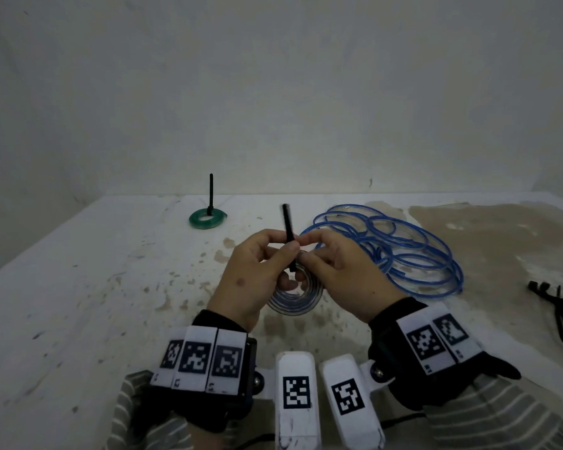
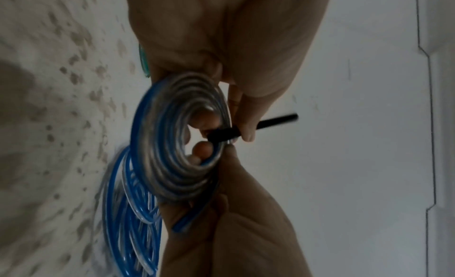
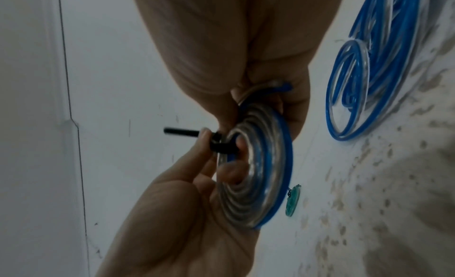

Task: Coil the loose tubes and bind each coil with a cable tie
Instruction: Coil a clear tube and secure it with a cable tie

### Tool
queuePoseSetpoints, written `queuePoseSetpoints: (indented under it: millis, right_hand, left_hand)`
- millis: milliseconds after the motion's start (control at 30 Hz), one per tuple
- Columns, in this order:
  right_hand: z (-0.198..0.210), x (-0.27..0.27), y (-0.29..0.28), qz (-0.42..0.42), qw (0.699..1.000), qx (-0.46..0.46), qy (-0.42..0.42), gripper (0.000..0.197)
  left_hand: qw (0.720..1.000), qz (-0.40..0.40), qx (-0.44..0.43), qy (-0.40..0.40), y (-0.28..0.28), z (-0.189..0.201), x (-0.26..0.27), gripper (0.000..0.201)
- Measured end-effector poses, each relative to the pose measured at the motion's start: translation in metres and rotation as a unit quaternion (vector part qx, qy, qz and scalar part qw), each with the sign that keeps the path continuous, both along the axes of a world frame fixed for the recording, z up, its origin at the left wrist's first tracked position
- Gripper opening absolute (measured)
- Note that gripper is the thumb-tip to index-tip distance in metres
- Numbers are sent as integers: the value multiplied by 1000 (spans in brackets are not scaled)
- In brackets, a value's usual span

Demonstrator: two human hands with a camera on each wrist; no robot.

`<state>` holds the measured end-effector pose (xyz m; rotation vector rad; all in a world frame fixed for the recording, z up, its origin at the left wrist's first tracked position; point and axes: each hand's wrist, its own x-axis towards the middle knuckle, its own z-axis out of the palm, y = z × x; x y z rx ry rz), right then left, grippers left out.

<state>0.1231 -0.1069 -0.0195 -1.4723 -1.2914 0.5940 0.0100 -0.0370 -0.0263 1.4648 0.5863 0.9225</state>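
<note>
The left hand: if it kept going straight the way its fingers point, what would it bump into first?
Probably the right hand. The left hand points across at it, and both meet at the black plastic cable tie on the flat coil of clear tube, so almost no gap shows.

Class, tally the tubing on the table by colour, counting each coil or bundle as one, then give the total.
Green coil, tied, on the table: 1
Clear coil, held in both hands with a black cable tie on it: 1
Blue loose tube bundle, untied: 1
Total: 3
</note>
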Motion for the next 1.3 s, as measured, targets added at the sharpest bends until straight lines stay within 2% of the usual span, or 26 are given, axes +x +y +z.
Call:
queuePoseSetpoints:
  millis: [133,367,600,700,800,900,933,1067,1200,1300]
  right_hand:
    - [2,-1,-2,3,999,0,-38,15]
    - [9,6,-1,58,990,-15,-124,27]
    - [17,6,5,-38,979,30,-196,19]
    - [28,7,6,-10,989,20,-146,19]
    - [36,10,5,6,1000,16,-18,26]
    - [42,10,4,24,991,-11,132,27]
    - [44,10,5,20,988,-23,153,28]
    - [44,9,11,-7,988,-66,138,30]
    - [45,1,18,-46,985,-79,147,28]
    - [45,-4,18,-35,989,-52,131,29]
  left_hand:
    - [1000,-13,-11,2,-3,2,1,7]
    - [999,-2,-42,-5,-5,2,3,13]
    - [998,-15,-51,18,-7,2,4,10]
    - [996,-38,-84,6,-10,3,6,13]
    - [991,-64,-114,6,-12,3,9,21]
    - [988,-81,-135,4,-12,2,11,23]
    - [987,-84,-137,-1,-12,1,12,26]
    - [988,-81,-134,-3,-9,1,14,10]
    - [989,-57,-135,6,-5,-3,14,18]
    - [991,-41,-124,11,-5,-3,11,15]
